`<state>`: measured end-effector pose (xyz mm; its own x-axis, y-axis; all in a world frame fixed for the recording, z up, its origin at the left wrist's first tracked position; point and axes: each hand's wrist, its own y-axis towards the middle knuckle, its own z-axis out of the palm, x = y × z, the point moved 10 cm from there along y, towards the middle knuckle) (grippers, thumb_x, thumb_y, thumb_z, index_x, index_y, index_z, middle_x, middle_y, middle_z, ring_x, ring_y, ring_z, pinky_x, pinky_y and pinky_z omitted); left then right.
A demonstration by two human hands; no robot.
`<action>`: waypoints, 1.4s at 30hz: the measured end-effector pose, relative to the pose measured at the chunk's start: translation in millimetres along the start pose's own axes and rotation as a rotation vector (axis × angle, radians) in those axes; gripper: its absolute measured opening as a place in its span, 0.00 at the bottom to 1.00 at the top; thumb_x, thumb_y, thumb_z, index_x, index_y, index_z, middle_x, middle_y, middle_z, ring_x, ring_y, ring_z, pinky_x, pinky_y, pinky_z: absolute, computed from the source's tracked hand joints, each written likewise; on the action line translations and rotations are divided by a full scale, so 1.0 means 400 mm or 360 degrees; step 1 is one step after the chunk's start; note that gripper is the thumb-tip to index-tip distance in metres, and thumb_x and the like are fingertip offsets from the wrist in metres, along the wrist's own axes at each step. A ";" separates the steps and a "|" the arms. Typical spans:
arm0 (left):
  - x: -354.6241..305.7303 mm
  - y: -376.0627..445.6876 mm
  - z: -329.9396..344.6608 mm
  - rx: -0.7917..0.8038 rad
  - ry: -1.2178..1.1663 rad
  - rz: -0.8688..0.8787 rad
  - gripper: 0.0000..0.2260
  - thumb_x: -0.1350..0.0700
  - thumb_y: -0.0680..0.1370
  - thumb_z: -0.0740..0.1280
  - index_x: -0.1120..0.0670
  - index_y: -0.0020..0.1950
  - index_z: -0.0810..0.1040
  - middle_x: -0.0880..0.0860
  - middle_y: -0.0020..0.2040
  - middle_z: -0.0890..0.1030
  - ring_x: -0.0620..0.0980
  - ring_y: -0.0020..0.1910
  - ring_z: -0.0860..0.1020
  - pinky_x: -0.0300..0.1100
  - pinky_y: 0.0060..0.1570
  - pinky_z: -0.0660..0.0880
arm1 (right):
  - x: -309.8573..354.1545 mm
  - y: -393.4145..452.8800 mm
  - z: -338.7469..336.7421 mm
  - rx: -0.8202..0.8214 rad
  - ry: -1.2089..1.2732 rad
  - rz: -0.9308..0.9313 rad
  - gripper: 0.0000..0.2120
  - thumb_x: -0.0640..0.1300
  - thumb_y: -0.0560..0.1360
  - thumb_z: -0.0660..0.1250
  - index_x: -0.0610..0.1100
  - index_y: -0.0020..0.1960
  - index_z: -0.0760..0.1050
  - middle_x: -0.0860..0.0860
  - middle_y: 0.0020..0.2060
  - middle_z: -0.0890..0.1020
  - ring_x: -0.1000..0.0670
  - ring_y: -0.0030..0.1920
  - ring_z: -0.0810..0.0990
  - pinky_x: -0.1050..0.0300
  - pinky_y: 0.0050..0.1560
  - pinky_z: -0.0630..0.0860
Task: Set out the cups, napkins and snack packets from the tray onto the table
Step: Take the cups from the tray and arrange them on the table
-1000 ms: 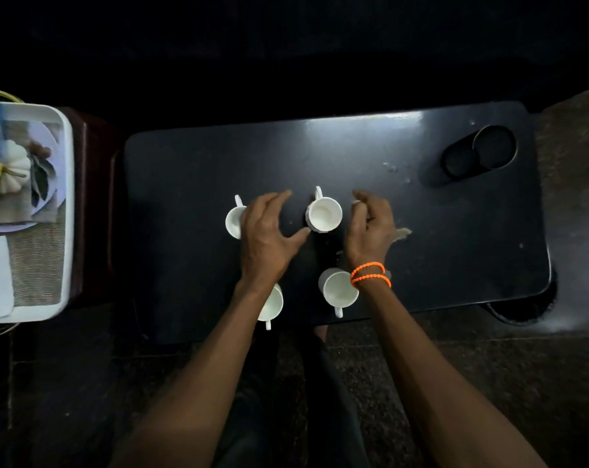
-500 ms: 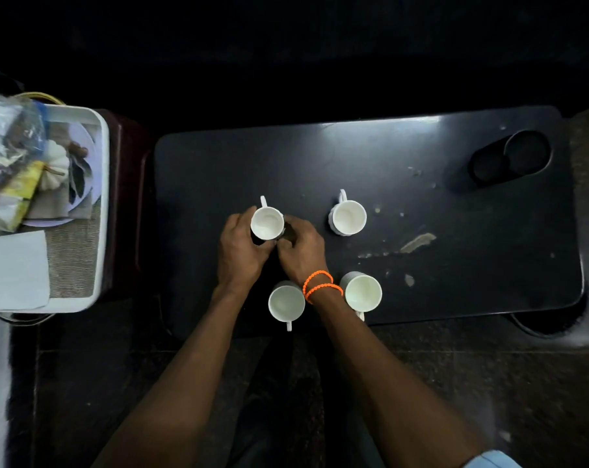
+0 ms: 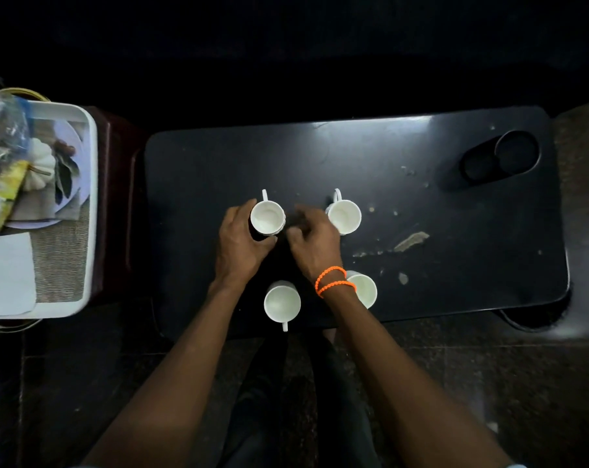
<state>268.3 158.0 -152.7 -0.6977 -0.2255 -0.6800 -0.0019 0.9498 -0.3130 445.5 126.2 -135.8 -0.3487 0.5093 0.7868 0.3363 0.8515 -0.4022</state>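
Observation:
Four white cups stand on the black table (image 3: pixel 354 157): a far-left cup (image 3: pixel 267 217), a far-right cup (image 3: pixel 344 216), a near-left cup (image 3: pixel 282 303) and a near-right cup (image 3: pixel 367 289) partly hidden by my right wrist. My left hand (image 3: pixel 240 246) wraps the far-left cup from its left and near side. My right hand (image 3: pixel 315 243), blurred and with loosely curled fingers, is just right of that cup. A white napkin (image 3: pixel 6 271) and snack packets (image 3: pixel 2 187) lie in the white tray (image 3: pixel 92 197) at the left.
The tray also holds a woven mat (image 3: pixel 61 261) and a plate with a small white pumpkin (image 3: pixel 41 163). A cup-holder recess (image 3: pixel 502 157) sits at the table's far right corner, with scuffed patches (image 3: pixel 411 239) right of the cups. Dark floor surrounds the table.
A second ago my hands were spread between the far cups. Both then closed in on the far-left cup, and my right hand has now eased slightly right of it.

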 end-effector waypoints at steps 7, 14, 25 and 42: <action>-0.005 0.000 0.001 -0.0099 -0.0078 0.0023 0.37 0.55 0.64 0.85 0.55 0.71 0.77 0.55 0.63 0.78 0.55 0.60 0.80 0.52 0.58 0.80 | -0.023 0.038 -0.211 -0.0562 -0.0920 -0.0176 0.30 0.57 0.66 0.75 0.46 0.64 0.76 0.43 0.56 0.76 0.40 0.54 0.73 0.48 0.52 0.72; -0.009 -0.003 0.007 -0.0088 -0.0059 0.0057 0.35 0.57 0.65 0.84 0.55 0.71 0.78 0.56 0.63 0.78 0.55 0.61 0.80 0.52 0.60 0.79 | -0.110 0.076 -0.164 -0.0151 -0.0639 -0.0077 0.34 0.52 0.68 0.79 0.42 0.69 0.73 0.41 0.65 0.73 0.39 0.65 0.71 0.45 0.63 0.76; 0.033 -0.321 0.095 0.0216 0.0116 -0.0264 0.44 0.36 0.72 0.76 0.53 0.81 0.65 0.53 0.77 0.67 0.55 0.75 0.70 0.50 0.71 0.73 | -0.226 -0.177 -0.220 -0.0389 -0.0766 0.0251 0.39 0.63 0.63 0.80 0.48 0.68 0.75 0.42 0.63 0.74 0.37 0.63 0.71 0.43 0.60 0.74; 0.071 -0.356 0.114 0.0336 0.0445 -0.0274 0.42 0.48 0.71 0.78 0.56 0.82 0.64 0.57 0.75 0.74 0.60 0.70 0.78 0.51 0.62 0.78 | -0.294 -0.226 -0.140 -0.0228 -0.0749 0.0389 0.36 0.50 0.64 0.80 0.46 0.70 0.73 0.41 0.63 0.73 0.35 0.63 0.71 0.43 0.61 0.72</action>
<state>281.4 6.6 -157.7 -0.8685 -0.2820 -0.4076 -0.0088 0.8311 -0.5561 504.9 -17.6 -165.6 -0.5880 0.7188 0.3710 0.5607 0.6927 -0.4536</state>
